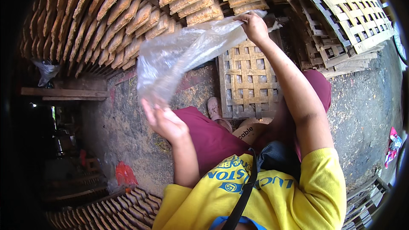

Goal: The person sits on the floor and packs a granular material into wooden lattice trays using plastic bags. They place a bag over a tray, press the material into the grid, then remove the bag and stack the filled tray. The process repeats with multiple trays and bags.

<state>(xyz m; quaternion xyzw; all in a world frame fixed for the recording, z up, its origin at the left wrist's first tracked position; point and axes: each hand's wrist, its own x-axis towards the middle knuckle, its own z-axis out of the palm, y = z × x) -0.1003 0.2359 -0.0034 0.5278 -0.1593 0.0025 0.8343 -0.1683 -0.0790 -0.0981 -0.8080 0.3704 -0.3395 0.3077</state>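
Note:
A clear plastic sheet (pixel 188 51) is stretched in the air between my two hands, over a woven bamboo tray (pixel 249 80) with a wooden frame. My right hand (pixel 255 27), above the tray's far side, pinches the sheet's gathered upper corner. My left hand (pixel 164 116) is at the sheet's lower left end, its palm turned up and its fingers blurred; whether it grips the plastic cannot be made out. The tray lies low between my legs, and pale, crinkled plastic shows through its gaps.
Rows of tan, rough-surfaced slabs (pixel 140 19) stand on racks ahead and to the left. More slabs (pixel 121 210) are at the lower left, near a red plastic bag (pixel 125 174). Stacked bamboo trays (pixel 351 16) rise at the upper right. Crumbs litter the concrete floor (pixel 354 102).

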